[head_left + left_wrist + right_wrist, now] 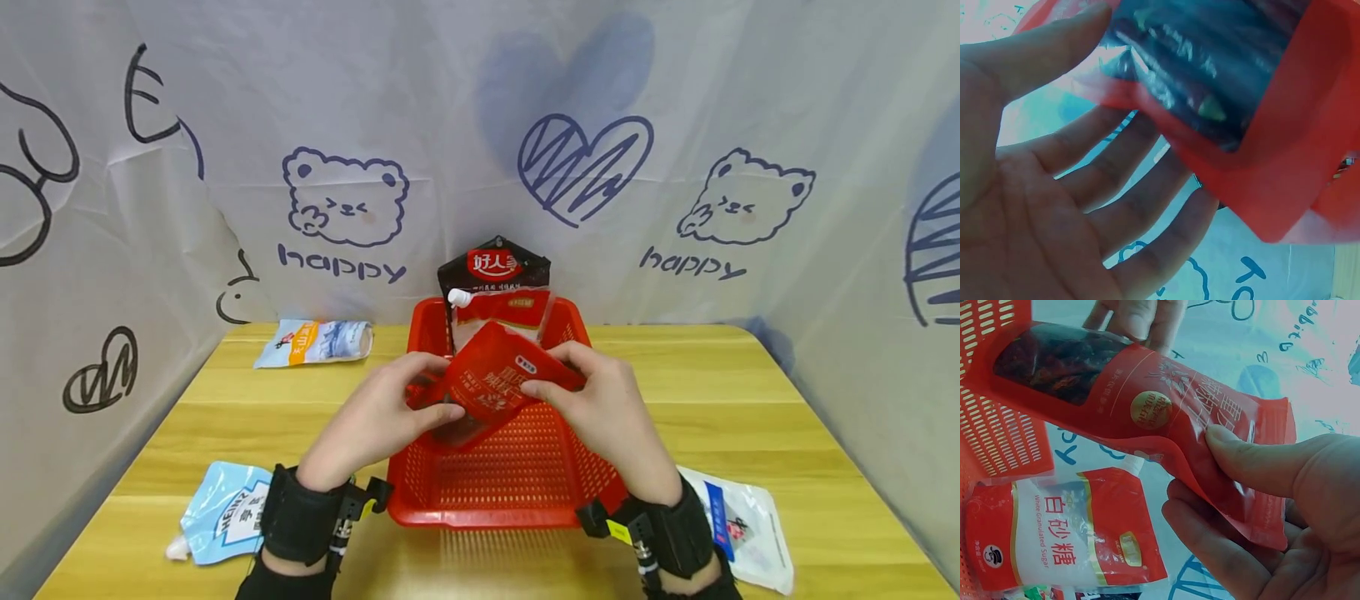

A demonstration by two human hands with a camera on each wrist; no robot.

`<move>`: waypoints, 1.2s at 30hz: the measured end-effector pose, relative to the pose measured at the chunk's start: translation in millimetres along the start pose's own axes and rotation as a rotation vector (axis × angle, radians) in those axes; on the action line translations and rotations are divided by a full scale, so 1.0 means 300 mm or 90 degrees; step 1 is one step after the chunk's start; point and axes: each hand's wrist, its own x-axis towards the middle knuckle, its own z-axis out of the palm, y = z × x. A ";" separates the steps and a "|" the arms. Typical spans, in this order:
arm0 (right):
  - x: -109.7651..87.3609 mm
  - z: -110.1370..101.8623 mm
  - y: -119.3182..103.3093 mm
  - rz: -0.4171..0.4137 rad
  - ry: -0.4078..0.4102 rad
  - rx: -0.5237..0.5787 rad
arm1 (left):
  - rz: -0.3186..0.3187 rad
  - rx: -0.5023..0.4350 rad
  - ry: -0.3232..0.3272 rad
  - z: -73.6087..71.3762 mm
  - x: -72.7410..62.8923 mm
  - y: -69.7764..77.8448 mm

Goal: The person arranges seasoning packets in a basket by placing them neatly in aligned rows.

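A red bag of dried chilies point(491, 379) with a clear window is held tilted above a red plastic basket point(480, 518). My left hand point(390, 408) pinches its left end, thumb point(1054, 50) on the front and fingers behind. At the other end, my right hand point(611, 412) grips the bag between thumb and fingers; dark chilies show through the window in the right wrist view. Inside the basket at the back stand a red and white pouch of granulated sugar point(1054, 531) with a white cap and a black packet point(495, 267) with a red label.
On the wooden table point(675, 367), a blue and white packet point(318, 342) lies at the back left. A light blue Heinz pouch point(228, 517) is by my left wrist, and a white packet point(750, 533) lies by my right wrist. A drawn-on white cloth point(465, 192) hangs behind.
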 end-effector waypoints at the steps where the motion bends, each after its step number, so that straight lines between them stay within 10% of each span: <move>1: 0.000 0.000 -0.001 -0.005 0.001 -0.002 | 0.002 -0.001 0.003 0.001 0.001 0.004; 21: -0.007 0.005 -0.019 -0.020 0.028 0.120 | 0.052 -0.051 0.066 0.014 0.003 0.034; 36: -0.009 0.008 -0.022 -0.089 0.017 0.154 | 0.025 -0.069 0.004 0.025 0.009 0.032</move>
